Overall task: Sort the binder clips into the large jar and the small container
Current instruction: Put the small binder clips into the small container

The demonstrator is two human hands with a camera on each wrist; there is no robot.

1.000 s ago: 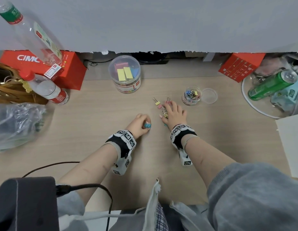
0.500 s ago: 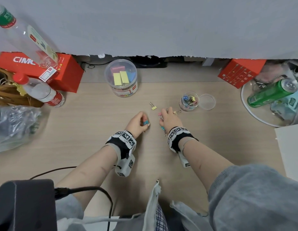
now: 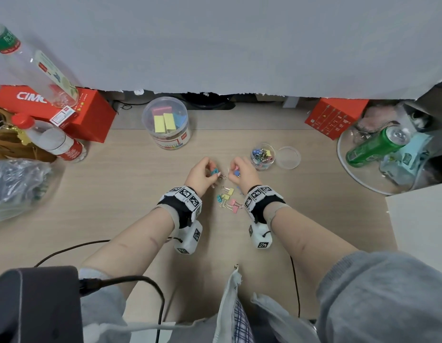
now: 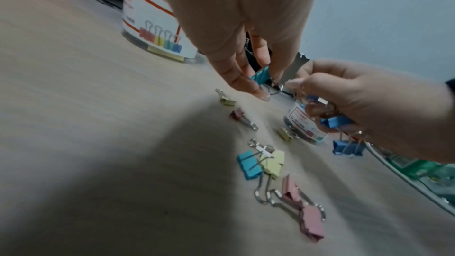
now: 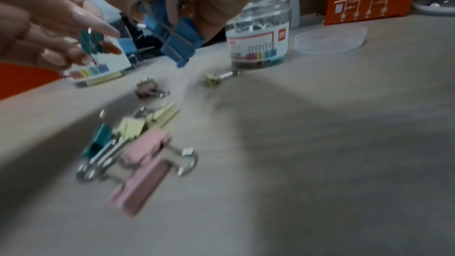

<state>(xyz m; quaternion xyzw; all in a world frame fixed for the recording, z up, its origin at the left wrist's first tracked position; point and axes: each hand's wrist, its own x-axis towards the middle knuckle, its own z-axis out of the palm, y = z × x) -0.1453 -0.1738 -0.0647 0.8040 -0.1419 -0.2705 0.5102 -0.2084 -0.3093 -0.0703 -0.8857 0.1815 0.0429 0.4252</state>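
Note:
My left hand (image 3: 206,170) hovers above the desk and pinches a teal binder clip (image 3: 214,172) (image 4: 260,75) between thumb and fingers. My right hand (image 3: 240,169), close beside it, grips a blue binder clip (image 3: 237,173) (image 5: 182,46); in the left wrist view a second blue clip (image 4: 347,148) hangs below it. Several loose clips (image 3: 227,199), teal, yellow and pink, lie on the desk between my wrists. The large jar (image 3: 166,127) stands at the back left with yellow and pink clips inside. The small container (image 3: 262,157) of mixed clips stands open just right of my right hand.
The small container's clear lid (image 3: 288,157) lies beside it. Red boxes (image 3: 86,117) (image 3: 335,120), bottles (image 3: 54,142), a plastic bag (image 3: 14,184) and a round tray (image 3: 348,174) with a green can crowd the desk's sides. A black cable (image 3: 66,251) runs near my left arm.
Both hands have risen off the desk and moved away from me. The right hand left the pile with a blue clip; the left still holds the teal one. The loose clips now lie uncovered.

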